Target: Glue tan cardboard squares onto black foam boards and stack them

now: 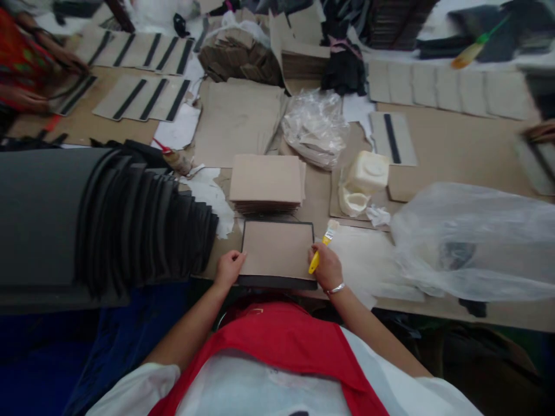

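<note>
A tan cardboard panel [277, 249] lies flat at the table's front edge on a slightly larger black sheet [277, 282], whose border shows around it. My left hand [229, 267] is at the panel's left edge, with thumb and fingers closed on that edge. My right hand [328, 267] is wrapped round a yellow-handled paintbrush [324, 245], bristles pointing away from me, and its fingertips meet the panel's right edge. Just behind the panel stands a stack of tan cardboard pieces [265, 179].
Folded black sheets [147, 219] are piled at left. A cut-open white plastic jug [368, 173], a clear plastic bag [477, 242] and a glue bottle [177, 160] stand about. Across the table, a person's hands [34, 98] work beside grey panels with black strips [130, 99].
</note>
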Demonstrator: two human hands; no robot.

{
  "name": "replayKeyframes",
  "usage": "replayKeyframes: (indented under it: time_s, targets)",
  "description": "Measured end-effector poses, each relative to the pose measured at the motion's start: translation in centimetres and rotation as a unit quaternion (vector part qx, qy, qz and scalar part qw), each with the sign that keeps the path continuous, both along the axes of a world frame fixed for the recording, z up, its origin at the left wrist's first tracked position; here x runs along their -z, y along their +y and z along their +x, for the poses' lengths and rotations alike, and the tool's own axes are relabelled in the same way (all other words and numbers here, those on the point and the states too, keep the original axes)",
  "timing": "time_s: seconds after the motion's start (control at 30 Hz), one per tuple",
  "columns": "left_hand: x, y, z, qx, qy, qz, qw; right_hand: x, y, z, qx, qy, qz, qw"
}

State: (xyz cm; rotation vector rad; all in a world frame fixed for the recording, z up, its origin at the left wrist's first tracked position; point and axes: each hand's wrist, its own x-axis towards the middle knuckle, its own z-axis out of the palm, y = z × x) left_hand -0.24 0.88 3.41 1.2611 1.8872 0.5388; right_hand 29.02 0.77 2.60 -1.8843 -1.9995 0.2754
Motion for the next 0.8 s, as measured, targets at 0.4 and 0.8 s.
replayKeyframes:
  time_s: [0.4,0.8]
  targets:
    - [-2.6,1.8,-1.0,0.173,0.222,0.007,0.960,-1.0,0.7,-0.7,-0.001,-0.089,-0.027,0.996]
    - [-3.6,2.9,3.9,0.473,0.263,0.137,0.829,-8.6,2.6,-1.4,-0.082,0.112,-0.057,0.989]
